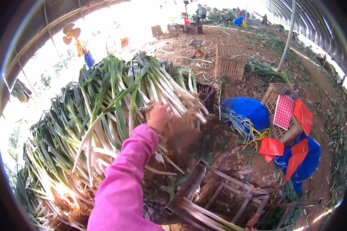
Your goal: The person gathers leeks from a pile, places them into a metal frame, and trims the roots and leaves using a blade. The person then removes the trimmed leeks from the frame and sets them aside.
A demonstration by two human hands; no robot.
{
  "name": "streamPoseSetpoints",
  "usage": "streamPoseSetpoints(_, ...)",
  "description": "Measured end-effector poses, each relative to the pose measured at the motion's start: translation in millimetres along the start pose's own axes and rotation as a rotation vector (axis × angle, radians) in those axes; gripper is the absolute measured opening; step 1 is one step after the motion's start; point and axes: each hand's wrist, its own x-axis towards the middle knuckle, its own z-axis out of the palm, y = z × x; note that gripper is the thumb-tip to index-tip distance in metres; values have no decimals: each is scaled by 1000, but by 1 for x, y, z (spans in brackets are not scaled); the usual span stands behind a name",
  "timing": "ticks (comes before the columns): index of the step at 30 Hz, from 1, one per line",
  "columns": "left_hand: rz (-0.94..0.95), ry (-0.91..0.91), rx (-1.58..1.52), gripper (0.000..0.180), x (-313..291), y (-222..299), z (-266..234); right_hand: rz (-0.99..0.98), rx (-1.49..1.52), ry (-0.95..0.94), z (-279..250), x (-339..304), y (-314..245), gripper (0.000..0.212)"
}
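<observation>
A big heap of leeks [104, 115] with white stalks, green leaves and brown earthy roots fills the left and middle of the view. My left hand [159, 116], on a pink-sleeved arm rising from the lower edge, is closed on stalks near the root end of the top bunch. A brown clump of roots [181, 134] just right of the hand is blurred. My right hand is out of view.
A metal frame rack [219, 188] with a few leeks lies at the lower middle. To the right are a blue bag with cords [246, 109], wicker crates [229, 61] [283, 133], red and blue bags [297, 154] and a pole [287, 38]. People work far back.
</observation>
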Motion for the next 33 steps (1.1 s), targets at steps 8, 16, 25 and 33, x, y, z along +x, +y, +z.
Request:
streamPoseSetpoints(8,-159,100,470,29,61,-3,14,27,-37,-67,-22,-15,-22,82)
streamPoseSetpoints(16,176,497,1284,28,68,-78,-40,-13,-61,-37,-24,-13,-20,82)
streamPoseSetpoints(25,-138,36,635,38,77,-36,2,-68,-88,-64,-7,0,-6,86)
streamPoseSetpoints(33,-256,-240,-326,44,-48,23,-54,-43,-129,55,-2,-16,-8,90)
